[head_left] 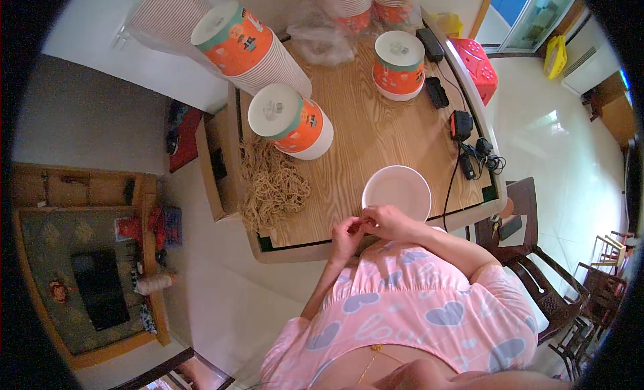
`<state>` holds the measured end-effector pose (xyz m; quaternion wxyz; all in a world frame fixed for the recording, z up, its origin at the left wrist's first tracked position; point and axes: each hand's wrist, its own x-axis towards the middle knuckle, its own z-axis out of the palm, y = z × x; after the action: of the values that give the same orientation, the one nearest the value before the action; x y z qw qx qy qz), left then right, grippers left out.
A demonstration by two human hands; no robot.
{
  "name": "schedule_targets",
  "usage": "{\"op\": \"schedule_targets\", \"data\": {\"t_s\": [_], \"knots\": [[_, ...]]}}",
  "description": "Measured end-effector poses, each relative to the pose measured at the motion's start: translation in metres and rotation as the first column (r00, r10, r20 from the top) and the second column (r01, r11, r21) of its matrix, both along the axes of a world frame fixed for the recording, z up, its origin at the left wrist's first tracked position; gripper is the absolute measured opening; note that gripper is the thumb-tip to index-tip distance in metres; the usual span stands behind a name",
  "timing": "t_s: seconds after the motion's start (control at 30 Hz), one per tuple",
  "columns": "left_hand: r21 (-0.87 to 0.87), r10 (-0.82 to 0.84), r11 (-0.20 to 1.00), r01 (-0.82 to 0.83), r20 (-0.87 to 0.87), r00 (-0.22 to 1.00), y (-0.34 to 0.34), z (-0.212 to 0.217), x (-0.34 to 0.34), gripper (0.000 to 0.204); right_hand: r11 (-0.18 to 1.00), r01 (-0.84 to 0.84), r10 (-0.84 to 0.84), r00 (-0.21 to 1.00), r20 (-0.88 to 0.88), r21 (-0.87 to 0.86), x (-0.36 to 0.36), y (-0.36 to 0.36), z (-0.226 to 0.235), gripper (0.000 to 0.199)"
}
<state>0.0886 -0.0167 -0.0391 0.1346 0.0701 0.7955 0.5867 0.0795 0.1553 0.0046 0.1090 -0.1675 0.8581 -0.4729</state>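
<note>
Just in front of my body, at the table's near edge, my left hand (346, 238) and my right hand (390, 223) meet with their fingertips pinched together. Whatever lies between the fingers is too small or hidden to name. A white paper bowl (401, 186) stands mouth up right beyond my right hand, which overlaps its near rim; whether they touch I cannot tell. To the left of my hands lies a tangled heap of tan string-like loops (274, 192). Behind it, an upturned stack of orange, green and white paper bowls (302, 128) rests on the wood-grain tabletop (349, 131).
A taller bowl stack (251, 47) leans at the back left, and another upturned stack (400, 71) stands back right. Clear plastic wrap (322, 44) lies at the rear. Along the right edge are a black-and-orange battery pack (461, 125) and cables. A red stool (475, 66) stands beyond.
</note>
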Motion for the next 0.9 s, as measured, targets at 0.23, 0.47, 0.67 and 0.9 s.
{"op": "schedule_targets", "data": {"t_s": [0.23, 0.47, 0.67, 0.9], "knots": [[-0.126, -0.046, 0.991, 0.033, -0.095, 0.994, 0.006, 0.015, -0.002, 0.011, 0.997, 0.023, -0.015, 0.995, 0.097, -0.076, 0.001, -0.002, 0.004, 0.017], [-0.216, -0.080, 0.976, 0.026, -0.248, 0.965, 0.004, 0.014, -0.001, 0.012, 0.993, -0.021, 0.042, 0.983, 0.180, -0.118, 0.002, 0.003, 0.008, 0.017], [-0.266, 0.009, 0.963, -0.034, -0.095, 0.995, -0.001, 0.033, -0.003, 0.018, 0.940, 0.127, -0.100, 0.990, 0.099, -0.317, 0.005, 0.024, 0.059, 0.014], [0.478, -0.188, 0.859, 0.186, -0.043, 0.981, 0.045, 0.108, -0.033, 0.053, 0.862, 0.265, -0.266, 0.962, 0.059, -0.432, 0.006, 0.034, 0.064, 0.025]]}}
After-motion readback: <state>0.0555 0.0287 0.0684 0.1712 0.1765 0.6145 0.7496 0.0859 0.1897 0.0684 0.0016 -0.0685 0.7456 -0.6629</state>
